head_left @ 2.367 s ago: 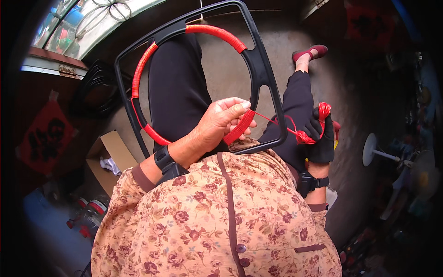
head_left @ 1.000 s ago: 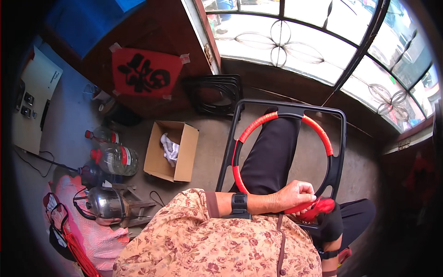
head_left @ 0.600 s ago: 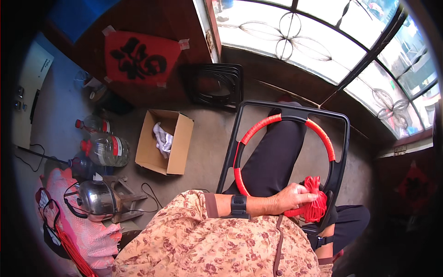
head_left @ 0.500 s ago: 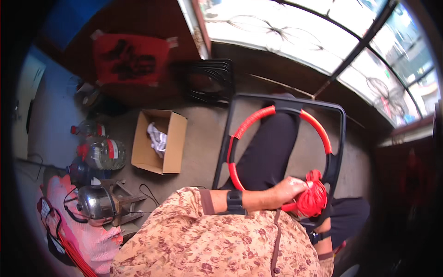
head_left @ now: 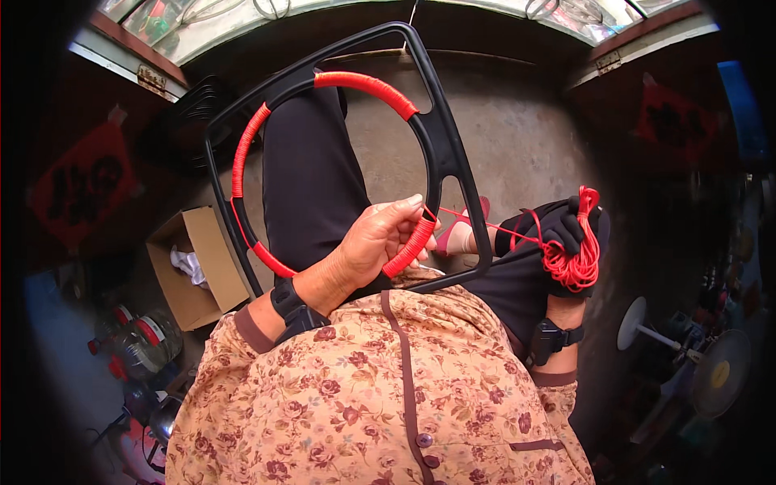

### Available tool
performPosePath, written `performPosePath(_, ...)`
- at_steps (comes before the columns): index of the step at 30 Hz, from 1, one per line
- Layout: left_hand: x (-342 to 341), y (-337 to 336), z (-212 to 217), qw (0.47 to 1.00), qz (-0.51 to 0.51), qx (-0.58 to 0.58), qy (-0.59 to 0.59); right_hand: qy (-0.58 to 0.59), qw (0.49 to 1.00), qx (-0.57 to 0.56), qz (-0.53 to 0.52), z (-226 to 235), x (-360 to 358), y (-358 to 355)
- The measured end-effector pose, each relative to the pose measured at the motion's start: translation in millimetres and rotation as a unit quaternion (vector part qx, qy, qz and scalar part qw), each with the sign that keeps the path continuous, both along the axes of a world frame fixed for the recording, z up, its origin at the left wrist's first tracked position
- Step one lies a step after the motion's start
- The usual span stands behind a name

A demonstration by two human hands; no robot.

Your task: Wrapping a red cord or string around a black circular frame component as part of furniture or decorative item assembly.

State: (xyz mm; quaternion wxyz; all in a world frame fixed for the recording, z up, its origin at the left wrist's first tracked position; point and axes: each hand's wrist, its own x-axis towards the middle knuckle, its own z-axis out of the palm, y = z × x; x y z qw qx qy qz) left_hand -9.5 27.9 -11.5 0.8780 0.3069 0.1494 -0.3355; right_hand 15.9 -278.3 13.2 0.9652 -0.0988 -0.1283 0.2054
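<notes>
mid-frame, left fingers (head_left: 402,212) pinch the wrapped ring (head_left: 415,244); at right, gloved right fingers (head_left: 568,229) clasp red cord (head_left: 585,263), best held evenly taut.

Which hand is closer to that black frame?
Left. The left hand touches the black frame, at the red wrapping near its lower right; the gloved right hand is outside it, off to the right, holding the red cord bundle.

Black frame (head_left: 440,133): 1. Red-wrapped ring stretches (head_left: 368,86): 4 visible. Red cord bundle (head_left: 575,263): 1. Black glove (head_left: 568,233): 1. Wrist straps (head_left: 288,299): 2. Cardboard box (head_left: 220,259): 1. Shirt buttons (head_left: 423,440): 2 visible. Red paper sheets (head_left: 85,184): 2. Bottles (head_left: 153,343): too dim to count.
</notes>
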Motion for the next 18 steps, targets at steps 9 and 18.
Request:
performPosePath(9, -4.2, -12.4, 5.8, 0.992, 0.038, 0.104, -0.065, -0.04, 0.719, -0.654, -0.23, -33.5, -53.5, -35.0)
performPosePath(18, -11.0, -13.3, 13.2, 0.985, 0.019, 0.118, -0.123, -0.013, 0.771, -0.611, 0.181, 5.4, -16.1, 62.6)
